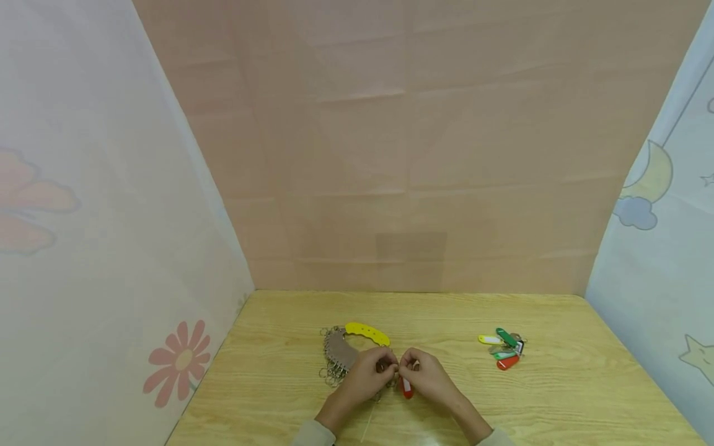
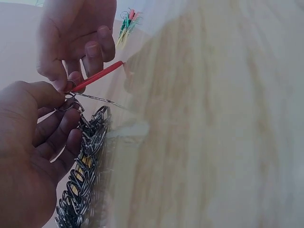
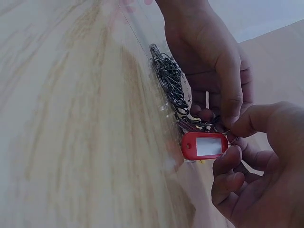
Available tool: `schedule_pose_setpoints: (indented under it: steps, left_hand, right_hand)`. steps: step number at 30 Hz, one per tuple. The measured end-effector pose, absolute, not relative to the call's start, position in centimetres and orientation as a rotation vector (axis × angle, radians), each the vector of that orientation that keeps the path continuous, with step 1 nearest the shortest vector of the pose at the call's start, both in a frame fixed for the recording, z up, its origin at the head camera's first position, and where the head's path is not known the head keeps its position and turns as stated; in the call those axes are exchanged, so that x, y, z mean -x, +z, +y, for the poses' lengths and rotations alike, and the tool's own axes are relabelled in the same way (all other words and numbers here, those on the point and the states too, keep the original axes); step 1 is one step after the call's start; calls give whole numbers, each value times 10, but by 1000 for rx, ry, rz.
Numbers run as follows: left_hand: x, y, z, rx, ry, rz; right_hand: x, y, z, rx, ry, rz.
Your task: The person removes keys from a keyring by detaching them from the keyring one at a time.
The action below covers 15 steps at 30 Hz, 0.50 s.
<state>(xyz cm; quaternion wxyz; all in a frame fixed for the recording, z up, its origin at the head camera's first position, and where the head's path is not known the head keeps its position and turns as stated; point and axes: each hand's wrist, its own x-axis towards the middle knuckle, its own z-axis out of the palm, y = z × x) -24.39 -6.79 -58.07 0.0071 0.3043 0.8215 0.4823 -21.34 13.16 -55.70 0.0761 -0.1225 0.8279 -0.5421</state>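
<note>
A red key tag [image 3: 204,146] with a white label hangs at the fingertips of my right hand [image 1: 429,375], which pinches the thin metal ring at its end. Close against it, my left hand [image 1: 365,371] pinches a small metal clip or ring; fingertips hide the exact join. A thin silver key [image 2: 102,99] sticks out beside the tag in the left wrist view. Under my left hand lies a curved grey plate [image 1: 338,348] with a yellow handle [image 1: 367,333]. Many metal snap hooks [image 2: 83,175] line its edge.
To the right on the wooden table [image 1: 558,396] lies a bunch of keys with green, yellow and red tags [image 1: 506,339]. A brown covering [image 1: 346,155] rises behind the table, and pale printed sheets stand at both sides.
</note>
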Motion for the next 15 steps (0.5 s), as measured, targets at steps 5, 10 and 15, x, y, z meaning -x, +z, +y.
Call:
schedule_pose_setpoints:
  steps: [5, 10, 15]
  left_hand:
    - [243, -581, -68, -955, 1526, 2555]
    - [243, -580, -68, -943, 1528, 2562]
    - [243, -578, -68, -910, 1533, 2560]
  right_hand:
    - [214, -557, 132, 377, -1631, 2491]
    - [214, -557, 133, 379, -1628, 2511]
    - [214, -555, 133, 374, -1664, 2497]
